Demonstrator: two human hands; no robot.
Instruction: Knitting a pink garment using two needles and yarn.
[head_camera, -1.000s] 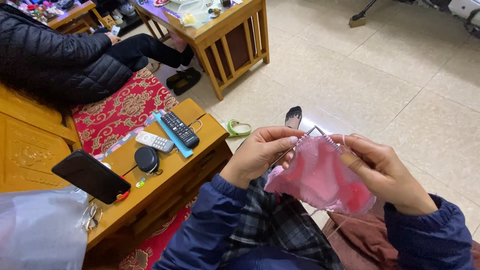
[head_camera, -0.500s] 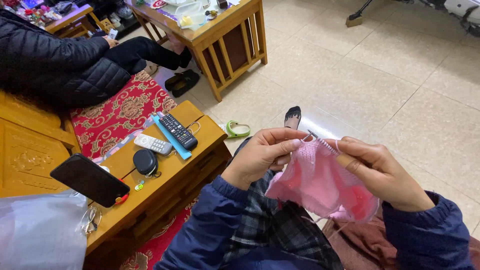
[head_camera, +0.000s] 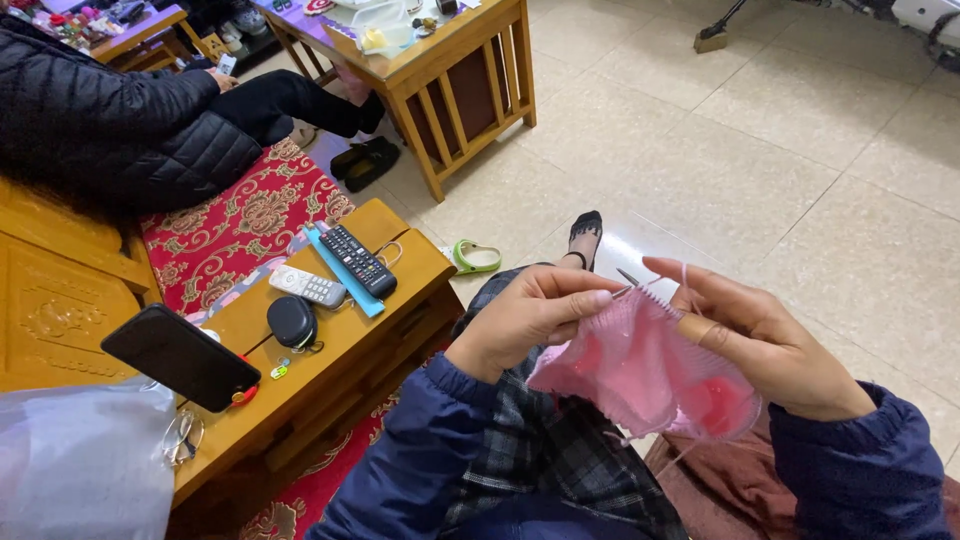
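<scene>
A pink knitted piece hangs between both hands over my lap. My left hand pinches its upper left edge, fingers curled on a thin metal knitting needle. My right hand grips the right edge, with the index finger stretched out and a strand of pink yarn running over it. The needle tips meet between the two hands. My sleeves are dark blue and my trousers are plaid.
A low wooden table at my left carries two remote controls, a black round pouch, a black phone and glasses. A person in a black jacket sits on the red-cushioned bench. A second wooden table stands further off.
Both hands stay on the knitting; my right index finger has stretched out further with the yarn, and the pink piece has shifted slightly.
</scene>
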